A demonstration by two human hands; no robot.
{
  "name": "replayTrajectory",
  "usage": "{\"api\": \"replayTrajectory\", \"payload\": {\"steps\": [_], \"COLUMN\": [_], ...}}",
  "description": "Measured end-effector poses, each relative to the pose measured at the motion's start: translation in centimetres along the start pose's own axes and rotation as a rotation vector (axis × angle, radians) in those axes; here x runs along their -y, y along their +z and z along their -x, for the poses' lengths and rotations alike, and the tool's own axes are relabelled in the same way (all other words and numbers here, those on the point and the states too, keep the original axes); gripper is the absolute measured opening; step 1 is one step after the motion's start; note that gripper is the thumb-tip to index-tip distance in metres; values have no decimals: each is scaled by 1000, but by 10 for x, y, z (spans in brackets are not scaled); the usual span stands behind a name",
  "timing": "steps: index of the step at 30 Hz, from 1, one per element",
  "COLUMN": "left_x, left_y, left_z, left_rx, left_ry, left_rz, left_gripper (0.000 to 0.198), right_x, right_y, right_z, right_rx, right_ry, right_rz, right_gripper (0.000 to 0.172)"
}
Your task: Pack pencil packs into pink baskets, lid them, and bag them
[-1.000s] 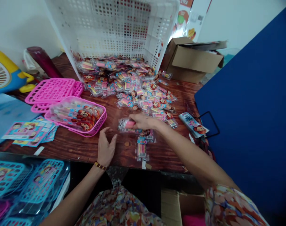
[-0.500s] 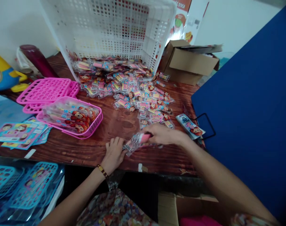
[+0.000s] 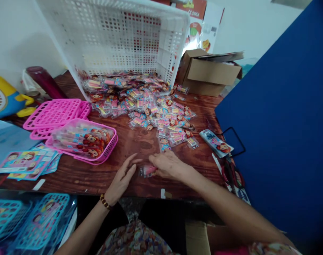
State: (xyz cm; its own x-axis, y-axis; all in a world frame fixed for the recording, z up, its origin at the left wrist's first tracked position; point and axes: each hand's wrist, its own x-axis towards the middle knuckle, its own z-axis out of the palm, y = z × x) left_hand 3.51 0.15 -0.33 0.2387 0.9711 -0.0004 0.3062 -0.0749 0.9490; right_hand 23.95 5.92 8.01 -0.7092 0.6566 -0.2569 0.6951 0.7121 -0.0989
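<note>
Near the front edge of the brown wooden table (image 3: 97, 179), my right hand (image 3: 168, 163) has its fingers closed on small clear packets (image 3: 148, 170) with pink parts, low over the wood. My left hand (image 3: 122, 180), wearing a beaded bracelet, is just left of them, thumb and fingers apart, holding nothing. Beyond my hands a heap of similar packets (image 3: 148, 102) with printed character faces spills out of a tipped white crate (image 3: 118, 39). A pink basket (image 3: 108, 150) on the left holds longer bagged items with red-haired figures (image 3: 90, 140).
Pink baskets (image 3: 57, 109), character cards (image 3: 25, 163) and a dark red bottle (image 3: 45, 81) are at left. Blue baskets (image 3: 41, 223) sit below the table edge. At right are a bagged pack (image 3: 216, 141), scissors (image 3: 233, 175), a blue panel (image 3: 278, 117) and a cardboard box (image 3: 210, 74).
The packets have come down to the table under my right hand. My left hand has opened and moved away from them. The view has shifted slightly, bringing the scissors into sight.
</note>
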Motion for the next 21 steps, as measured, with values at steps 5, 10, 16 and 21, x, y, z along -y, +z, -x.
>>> {"api": "replayTrajectory", "payload": {"steps": [5, 10, 16, 21], "left_x": [-6, 2, 9, -13], "left_y": [18, 36, 32, 21], "left_z": [17, 16, 14, 6], "left_rx": [73, -30, -28, -147], "left_ry": [-4, -14, 33, 325], "left_rz": [7, -103, -215, -753], "left_gripper": [79, 61, 33, 72], "right_x": [29, 38, 3, 4], "right_y": [23, 41, 34, 40], "right_z": [8, 11, 43, 50], "right_rx": [-106, -126, -70, -101], "right_ry": [109, 173, 164, 168], "right_rz": [11, -18, -154, -131], "right_gripper": [22, 21, 30, 16]}}
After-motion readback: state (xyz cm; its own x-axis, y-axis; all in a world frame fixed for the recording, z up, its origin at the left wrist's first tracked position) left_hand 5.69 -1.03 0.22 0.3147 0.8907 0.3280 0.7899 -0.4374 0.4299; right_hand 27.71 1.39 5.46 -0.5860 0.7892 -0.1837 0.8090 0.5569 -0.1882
